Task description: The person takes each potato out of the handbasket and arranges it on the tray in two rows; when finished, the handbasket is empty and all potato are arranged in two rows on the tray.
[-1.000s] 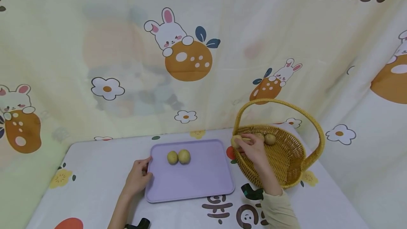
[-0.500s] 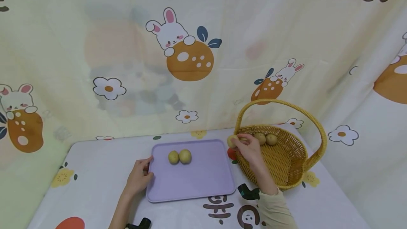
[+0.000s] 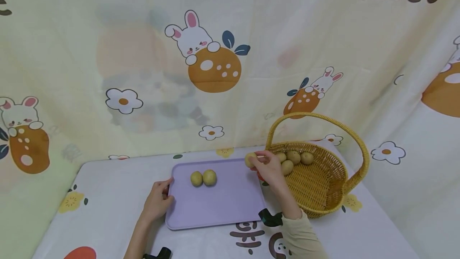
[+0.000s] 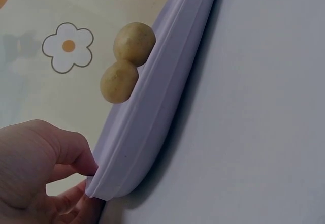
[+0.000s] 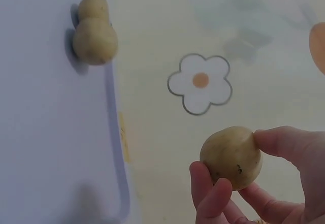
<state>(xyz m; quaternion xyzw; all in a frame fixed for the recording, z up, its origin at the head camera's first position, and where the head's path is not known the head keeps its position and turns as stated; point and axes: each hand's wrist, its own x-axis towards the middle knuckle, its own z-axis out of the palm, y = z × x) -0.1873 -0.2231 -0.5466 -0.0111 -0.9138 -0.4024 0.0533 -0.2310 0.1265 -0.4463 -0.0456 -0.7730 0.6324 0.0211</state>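
Note:
My right hand (image 3: 270, 171) pinches a small round potato (image 5: 231, 158) between thumb and fingers, held over the far right corner of a lilac tray (image 3: 230, 205). Two more potatoes, a smaller one (image 3: 196, 178) and a larger one (image 3: 210, 177), rest side by side on the tray toward its far edge. At the tray's left side, my left hand (image 3: 156, 200) grips the rim (image 4: 109, 183), thumb and fingers on either side of it.
A yellow wicker basket (image 3: 316, 189) with a tall arched handle (image 3: 323, 119) stands right of the tray. Several potatoes (image 3: 293, 157) lie at its far left. A printed cloth (image 3: 108, 195) covers the table, and a patterned curtain (image 3: 151, 143) hangs behind.
My right hand has carried the potato leftward from the basket's rim to the tray's far right corner, uncovering more potatoes in the basket. The left hand stays on the tray.

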